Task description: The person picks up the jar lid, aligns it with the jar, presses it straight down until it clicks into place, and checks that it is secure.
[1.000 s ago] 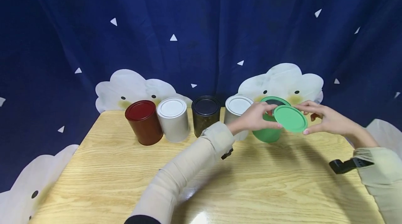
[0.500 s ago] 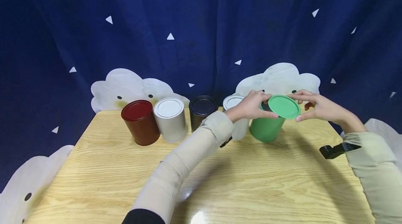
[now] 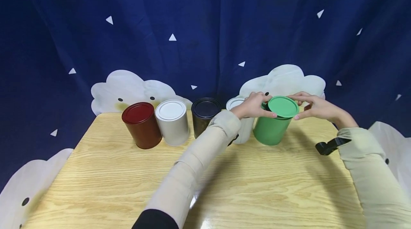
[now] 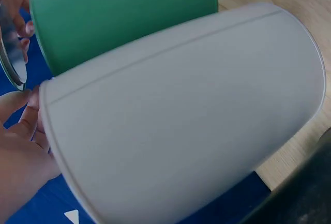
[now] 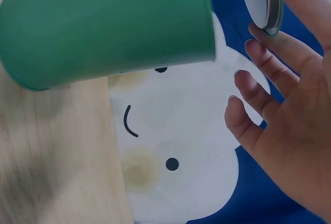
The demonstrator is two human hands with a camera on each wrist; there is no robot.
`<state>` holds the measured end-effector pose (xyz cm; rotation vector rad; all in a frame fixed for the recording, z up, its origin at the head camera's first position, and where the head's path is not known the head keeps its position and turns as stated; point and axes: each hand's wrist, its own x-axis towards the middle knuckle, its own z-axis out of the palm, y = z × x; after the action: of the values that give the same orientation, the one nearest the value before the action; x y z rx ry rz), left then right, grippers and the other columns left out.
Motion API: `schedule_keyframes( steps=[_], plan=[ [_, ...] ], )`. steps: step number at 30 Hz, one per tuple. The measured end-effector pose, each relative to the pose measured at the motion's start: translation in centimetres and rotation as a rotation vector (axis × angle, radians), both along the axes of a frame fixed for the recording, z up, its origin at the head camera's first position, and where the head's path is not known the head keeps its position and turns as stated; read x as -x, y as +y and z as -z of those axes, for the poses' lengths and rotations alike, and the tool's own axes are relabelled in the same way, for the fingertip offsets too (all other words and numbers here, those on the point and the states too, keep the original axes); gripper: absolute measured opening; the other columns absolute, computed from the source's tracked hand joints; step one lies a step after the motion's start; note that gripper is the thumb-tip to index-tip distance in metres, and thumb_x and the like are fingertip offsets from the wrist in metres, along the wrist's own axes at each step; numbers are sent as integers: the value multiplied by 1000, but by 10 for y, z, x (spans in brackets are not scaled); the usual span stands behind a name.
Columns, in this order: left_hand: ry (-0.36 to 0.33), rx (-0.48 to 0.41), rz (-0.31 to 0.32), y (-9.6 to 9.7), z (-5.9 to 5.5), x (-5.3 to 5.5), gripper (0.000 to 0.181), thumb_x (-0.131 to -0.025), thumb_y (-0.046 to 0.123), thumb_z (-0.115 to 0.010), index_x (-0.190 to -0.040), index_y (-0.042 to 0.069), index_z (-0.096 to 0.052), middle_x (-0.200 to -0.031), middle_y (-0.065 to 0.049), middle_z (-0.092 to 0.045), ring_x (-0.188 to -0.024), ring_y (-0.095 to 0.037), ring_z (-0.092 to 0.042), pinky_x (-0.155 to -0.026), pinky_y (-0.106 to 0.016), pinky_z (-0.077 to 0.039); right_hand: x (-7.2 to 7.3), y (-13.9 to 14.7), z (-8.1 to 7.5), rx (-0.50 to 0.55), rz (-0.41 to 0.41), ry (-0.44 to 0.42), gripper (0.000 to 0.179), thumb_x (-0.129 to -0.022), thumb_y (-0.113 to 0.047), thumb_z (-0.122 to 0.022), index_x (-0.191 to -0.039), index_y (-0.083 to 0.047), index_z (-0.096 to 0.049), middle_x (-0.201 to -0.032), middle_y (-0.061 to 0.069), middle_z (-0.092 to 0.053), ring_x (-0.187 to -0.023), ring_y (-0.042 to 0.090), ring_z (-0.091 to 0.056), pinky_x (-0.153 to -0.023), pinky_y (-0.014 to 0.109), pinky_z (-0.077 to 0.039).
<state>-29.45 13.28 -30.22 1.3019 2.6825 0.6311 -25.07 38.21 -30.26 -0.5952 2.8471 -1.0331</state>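
Observation:
A green can (image 3: 271, 131) stands at the right end of the row on the table. Just above its mouth is a round green lid (image 3: 284, 106), whose silvery underside shows in the right wrist view. My left hand (image 3: 253, 106) holds the lid by its left edge, thumb in front. On the opposite edge my right hand (image 3: 319, 108) grips it between thumb and fingers, the other fingers loosely bent in the right wrist view. A gap separates lid (image 5: 262, 4) and can (image 5: 108, 27) there. The left forearm partly covers the white can (image 3: 243, 129) beside the green one.
Left of these stand a black can (image 3: 206, 109), another white can (image 3: 173, 125) and a dark red can (image 3: 144, 129), all lidded. They line the back of the wooden table (image 3: 122, 186). A blue curtain (image 3: 160, 18) with cloud shapes hangs behind.
Both hands have carried the green lid left and slightly up, from in front of the green can to over its mouth. The right arm has shifted left. The cans have stayed in place.

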Motion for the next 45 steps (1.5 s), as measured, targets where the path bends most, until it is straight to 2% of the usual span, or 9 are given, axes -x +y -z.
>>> schedule_keyframes(
  steps=[4, 10, 15, 23, 28, 34, 39, 45],
  plan=[
    [-23, 16, -59, 3, 4, 4, 76, -79, 53, -62, -142, 18, -34, -131, -3, -42, -113, -21, -37, -85, -32, -34, 6, 2, 5, 2, 19, -35, 69, -73, -6, -74, -134, -2, -43, -111, 4, -41, -93, 19, -34, -71, 28, -39],
    [-19, 66, -110, 8, 7, 8, 77, -79, 56, -60, -142, 22, -32, -133, 0, -40, -108, -18, -36, -81, -30, -29, 12, 5, 11, 7, 12, -109, 71, -76, -11, -73, -137, -3, -38, -118, 8, -38, -99, 22, -33, -75, 37, -38],
    [-10, 99, -145, 10, 9, 9, 75, -78, 57, -60, -141, 26, -34, -134, 1, -40, -105, -16, -35, -81, -31, -26, 16, 6, 15, 9, -4, -123, 73, -76, -12, -73, -137, -1, -36, -121, 10, -37, -101, 23, -34, -76, 36, -41],
    [2, 156, -167, 12, 13, 12, 74, -78, 59, -59, -141, 28, -36, -130, 3, -42, -104, -16, -35, -83, -33, -25, 17, 6, 17, 3, -17, -181, 74, -79, -13, -70, -140, -1, -30, -114, 12, -37, -100, 25, -32, -80, 43, -33],
    [-15, 166, -182, 13, 15, 13, 73, -78, 59, -58, -141, 28, -35, -129, 3, -42, -104, -15, -34, -87, -36, -24, 17, 5, 18, 21, -31, -231, 74, -81, -15, -67, -142, -4, -26, -125, 10, -33, -103, 23, -33, -84, 46, -32],
    [-16, 174, -192, 12, 16, 12, 74, -78, 59, -58, -141, 28, -35, -126, 4, -43, -102, -14, -35, -85, -34, -24, 17, 8, 21, 26, -20, -278, 77, -83, -18, -65, -145, -8, -21, -131, 14, -28, -109, 28, -32, -87, 54, -30],
    [18, 150, -183, 11, 16, 9, 71, -78, 58, -58, -139, 25, -40, -122, 4, -46, -101, -14, -36, -81, -31, -25, 15, 9, 24, 35, -14, -258, 75, -84, -17, -64, -145, -8, -21, -133, 14, -28, -108, 27, -32, -88, 54, -29],
    [46, 127, -196, 11, 16, 8, 65, -79, 56, -59, -135, 25, -46, -120, 3, -47, -99, -14, -36, -78, -30, -25, 17, 8, 27, 21, 19, -126, 62, -85, -15, -63, -139, -4, -35, -128, 12, -38, -102, 23, -37, -82, 43, -33]
  ],
)
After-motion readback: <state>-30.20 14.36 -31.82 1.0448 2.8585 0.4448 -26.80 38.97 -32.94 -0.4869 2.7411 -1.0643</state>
